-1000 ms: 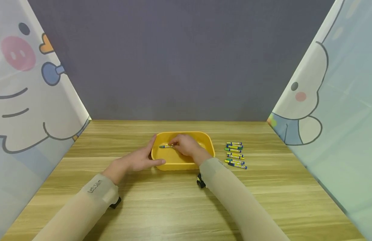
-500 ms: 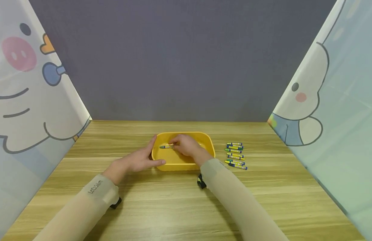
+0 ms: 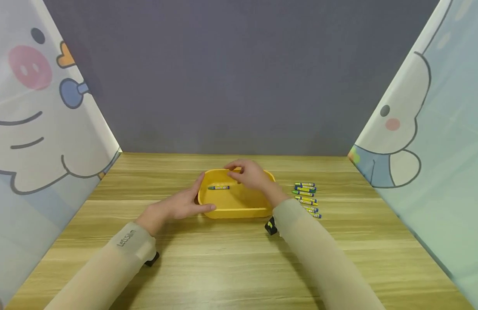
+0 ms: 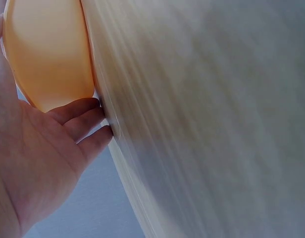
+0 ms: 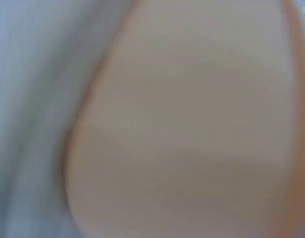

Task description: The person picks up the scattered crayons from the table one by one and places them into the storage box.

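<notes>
While the left grip (image 3: 183, 204) clasps the yellow tray (image 3: 229, 199), the right grip (image 3: 252, 175) hovers parted.

In the head view, illumination is moderate and even; the wood table (image 3: 200, 258) shows a diffuse pale sheen at near centre. Soft-edged shadows fall beneath the left sleeve (image 3: 107, 267) and the right sleeve (image 3: 324, 254). The far panel (image 3: 239, 77) reads dark and matt. In the left wrist view, the left hand (image 4: 38, 148) is fairly sharp, the table hazy, and the yellow tray (image 4: 53, 49) rendered orange. The right wrist view is heavily blurred throughout.
</notes>
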Demonstrator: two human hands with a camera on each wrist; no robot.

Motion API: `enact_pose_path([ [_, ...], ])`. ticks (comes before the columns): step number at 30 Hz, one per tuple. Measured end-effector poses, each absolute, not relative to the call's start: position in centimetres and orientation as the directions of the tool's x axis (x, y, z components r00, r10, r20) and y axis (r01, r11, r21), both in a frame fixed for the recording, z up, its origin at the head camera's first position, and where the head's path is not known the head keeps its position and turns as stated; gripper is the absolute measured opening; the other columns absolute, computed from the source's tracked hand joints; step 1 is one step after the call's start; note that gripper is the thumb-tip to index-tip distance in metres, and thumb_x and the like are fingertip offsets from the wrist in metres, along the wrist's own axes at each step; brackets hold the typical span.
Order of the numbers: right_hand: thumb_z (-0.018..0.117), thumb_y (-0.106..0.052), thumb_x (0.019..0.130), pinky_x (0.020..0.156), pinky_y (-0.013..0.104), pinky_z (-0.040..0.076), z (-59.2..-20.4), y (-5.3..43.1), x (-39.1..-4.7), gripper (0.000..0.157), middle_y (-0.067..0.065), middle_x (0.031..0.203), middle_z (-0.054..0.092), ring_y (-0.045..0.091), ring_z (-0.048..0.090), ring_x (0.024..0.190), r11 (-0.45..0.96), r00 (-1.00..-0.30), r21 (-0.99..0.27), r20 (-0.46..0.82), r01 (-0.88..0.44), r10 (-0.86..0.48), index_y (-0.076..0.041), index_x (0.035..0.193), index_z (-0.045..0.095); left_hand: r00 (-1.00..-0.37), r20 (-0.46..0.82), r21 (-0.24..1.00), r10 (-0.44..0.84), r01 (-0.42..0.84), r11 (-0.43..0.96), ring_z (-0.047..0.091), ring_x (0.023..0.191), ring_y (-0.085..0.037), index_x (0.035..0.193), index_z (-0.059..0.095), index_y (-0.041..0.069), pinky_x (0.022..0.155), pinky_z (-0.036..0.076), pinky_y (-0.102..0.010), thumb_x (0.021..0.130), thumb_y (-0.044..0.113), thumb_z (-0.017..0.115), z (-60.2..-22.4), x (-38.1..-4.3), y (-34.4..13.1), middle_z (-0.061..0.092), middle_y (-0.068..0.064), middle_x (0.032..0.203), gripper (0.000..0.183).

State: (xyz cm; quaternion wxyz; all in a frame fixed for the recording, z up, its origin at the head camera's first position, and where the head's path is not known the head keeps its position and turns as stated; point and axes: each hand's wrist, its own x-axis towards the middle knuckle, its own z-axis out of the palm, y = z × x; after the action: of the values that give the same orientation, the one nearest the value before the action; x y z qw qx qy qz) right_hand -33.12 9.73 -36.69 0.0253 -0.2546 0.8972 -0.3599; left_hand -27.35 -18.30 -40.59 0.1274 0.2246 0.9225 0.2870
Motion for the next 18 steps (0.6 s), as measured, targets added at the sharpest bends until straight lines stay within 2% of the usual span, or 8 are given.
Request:
enact_pose_path([
  [4,0.066,-0.027,0.112,0.066,0.031,0.055,-35.3,13.3,-33.2,0.032,0.010,0.135,0.070,0.046,0.072,0.089,0.596,-0.877,-0.671,0.183,-0.441,-0.444,-0.016,0.141,0.076,-0.866,-0.108,0.595,0.488,0.337,0.730,0.054,0.150,-0.042,0.175,-0.018,0.014,0.127,0.039,-0.061,0.098,0.075,0.066,-40.6,-27.4,-18.2,0.031,-0.030,0.176,0.130],
  [8,0.067,-0.024,0.112,0.072,0.039,0.061,-34.4,17.6,-33.5,0.029,0.013,0.134,0.069,0.040,0.070,0.084,0.594,-0.897,-0.684,0.226,-0.424,-0.380,-0.014,0.137,0.077,-0.870,-0.121,0.590,0.478,0.325,0.740,0.051,0.153,-0.044,0.175,-0.020,0.019,0.128,0.037,-0.062,0.098,0.076,0.066,-40.5,-27.4,-18.3,0.030,-0.032,0.176,0.130],
  [13,0.067,-0.023,0.112,0.066,0.030,0.056,-34.7,23.3,-33.9,0.031,0.019,0.142,0.068,0.022,0.064,0.076,0.642,-0.927,-0.674,0.204,-0.365,-0.313,-0.008,0.137,0.076,-0.875,-0.137,0.574,0.465,0.313,0.756,0.049,0.154,-0.046,0.174,-0.023,0.026,0.128,0.038,-0.062,0.096,0.080,0.064,-40.5,-27.2,-18.4,0.029,-0.031,0.176,0.129],
  [15,0.065,-0.023,0.113,0.064,0.029,0.053,-35.2,25.4,-34.0,0.032,0.022,0.142,0.067,0.023,0.064,0.079,0.672,-0.940,-0.663,0.170,-0.331,-0.295,-0.006,0.139,0.075,-0.873,-0.139,0.571,0.467,0.315,0.758,0.049,0.154,-0.047,0.174,-0.023,0.026,0.127,0.038,-0.063,0.096,0.081,0.063,-40.5,-27.2,-18.3,0.028,-0.031,0.176,0.129],
  [18,0.063,-0.023,0.114,0.071,0.030,0.052,-36.1,28.2,-34.0,0.034,0.025,0.140,0.069,0.026,0.064,0.088,0.738,-0.953,-0.607,0.124,-0.294,-0.278,-0.004,0.140,0.074,-0.872,-0.141,0.565,0.469,0.318,0.761,0.048,0.154,-0.049,0.174,-0.023,0.027,0.127,0.038,-0.064,0.097,0.081,0.063,-40.5,-27.2,-18.2,0.026,-0.031,0.177,0.128],
])
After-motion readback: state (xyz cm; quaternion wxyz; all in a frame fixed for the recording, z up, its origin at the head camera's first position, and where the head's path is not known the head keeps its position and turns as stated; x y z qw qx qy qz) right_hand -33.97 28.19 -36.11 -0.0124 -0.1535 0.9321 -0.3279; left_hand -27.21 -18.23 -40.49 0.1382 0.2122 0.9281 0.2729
